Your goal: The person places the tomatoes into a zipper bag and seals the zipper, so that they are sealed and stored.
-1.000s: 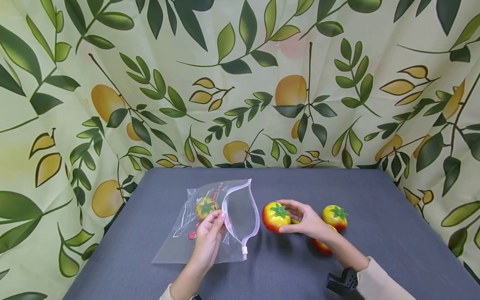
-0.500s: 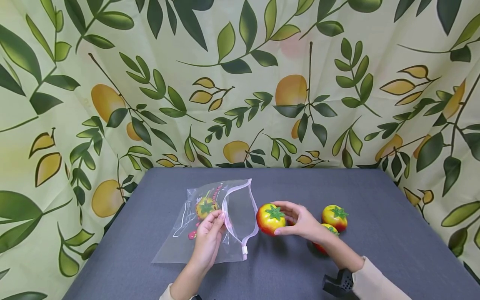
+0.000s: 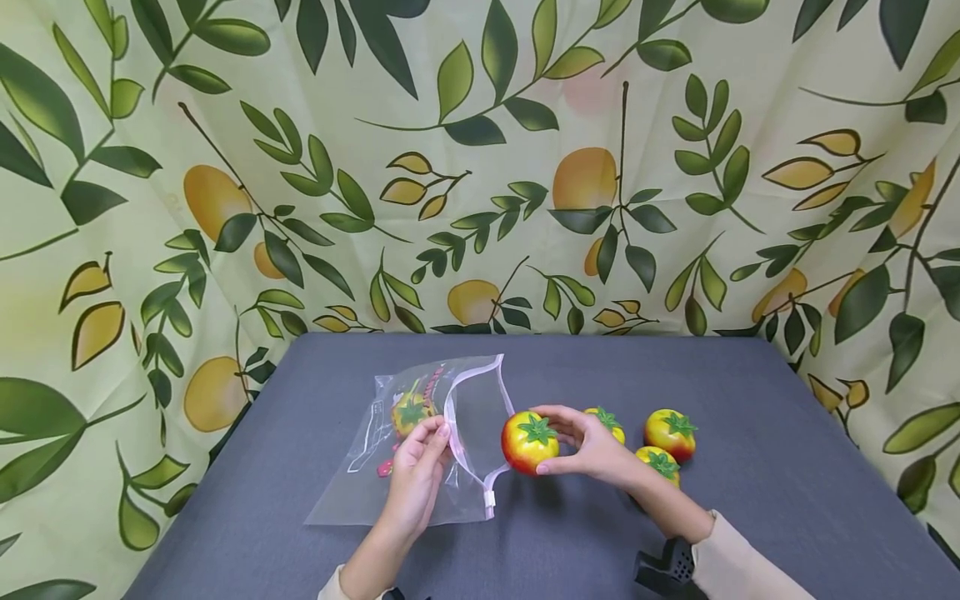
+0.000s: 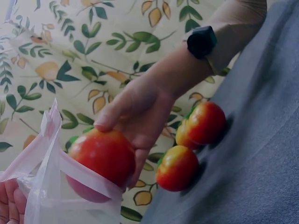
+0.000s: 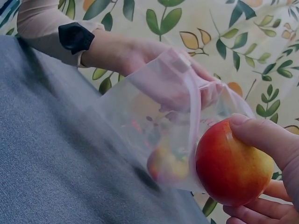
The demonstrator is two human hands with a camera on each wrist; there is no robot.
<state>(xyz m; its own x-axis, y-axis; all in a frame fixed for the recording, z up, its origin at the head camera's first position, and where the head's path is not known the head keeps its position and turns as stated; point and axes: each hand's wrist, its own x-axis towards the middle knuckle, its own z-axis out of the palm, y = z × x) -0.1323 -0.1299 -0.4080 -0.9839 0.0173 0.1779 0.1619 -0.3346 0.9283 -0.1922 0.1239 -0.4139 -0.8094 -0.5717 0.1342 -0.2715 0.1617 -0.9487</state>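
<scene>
- Your right hand (image 3: 592, 450) has carried the tomato (image 3: 529, 442) leftward since a second ago — it now sits right at the pink zip rim of the clear bag (image 3: 420, 450), touching or all but touching the mouth; the left wrist view shows the rim lying across the fruit's front.
- Right fingers curl round the tomato, thumb on top, the rest cupping behind and below.
- Your left hand (image 3: 417, 475) has not shifted: fingers pinch the near lip of the bag, holding the mouth agape.
- One tomato already lies inside the bag (image 3: 411, 413), seen through the plastic.
- Moving the hand away has uncovered a third loose tomato (image 3: 607, 421); the other two (image 3: 670, 433) and (image 3: 658, 463) sit as before, clustered just right of your wrist.
- Judgement: insertion step under way — fruit at the threshold, not yet inside; three remain.
- Surface: grey tabletop (image 3: 750, 517), bag lying flat on it.
- Room: a leaf-and-fruit printed cloth backdrop (image 3: 480, 167) closes off rear and both sides.
</scene>
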